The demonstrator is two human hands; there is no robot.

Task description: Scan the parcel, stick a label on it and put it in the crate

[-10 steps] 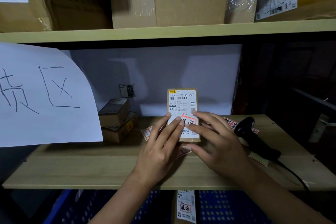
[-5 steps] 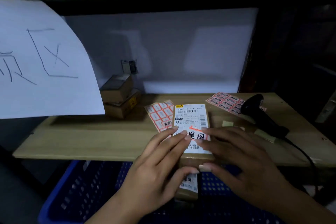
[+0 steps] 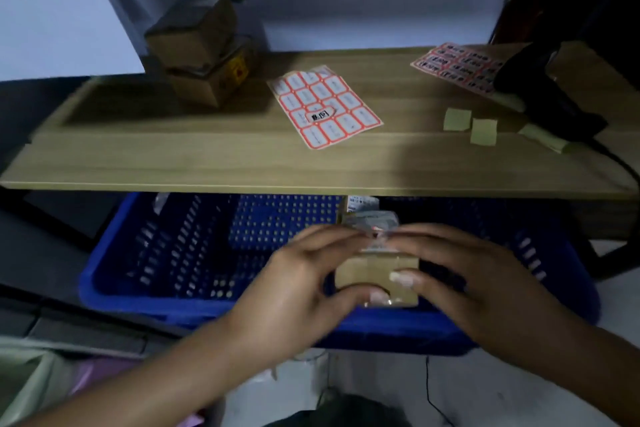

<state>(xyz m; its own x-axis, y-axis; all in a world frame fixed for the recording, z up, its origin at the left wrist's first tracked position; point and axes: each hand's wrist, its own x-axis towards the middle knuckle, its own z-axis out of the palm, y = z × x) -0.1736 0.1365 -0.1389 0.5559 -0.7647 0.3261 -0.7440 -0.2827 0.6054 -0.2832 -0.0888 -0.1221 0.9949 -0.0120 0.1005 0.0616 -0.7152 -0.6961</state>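
Observation:
A small brown cardboard parcel (image 3: pixel 375 272) is held between my left hand (image 3: pixel 304 281) and my right hand (image 3: pixel 460 274), over the blue perforated crate (image 3: pixel 194 246) below the wooden shelf. Fingers of both hands lie over its top and its label is mostly hidden and blurred. Another labelled parcel (image 3: pixel 360 204) stands in the crate just behind. An orange-bordered sticker sheet (image 3: pixel 325 106) lies on the shelf, with a second sheet (image 3: pixel 457 64) at the far right. The black barcode scanner (image 3: pixel 540 90) rests at the shelf's right end.
Two stacked cardboard boxes (image 3: pixel 201 52) sit at the shelf's back left. Small yellow paper squares (image 3: pixel 471 125) lie beside the scanner, whose cable (image 3: pixel 620 163) trails off the right edge. The wooden shelf's front edge (image 3: pixel 242 185) overhangs the crate's rear.
Both hands have carried the parcel off the shelf, toward me and down over the blue crate. The view has tilted downward, so the upper shelf and paper sign are out of sight.

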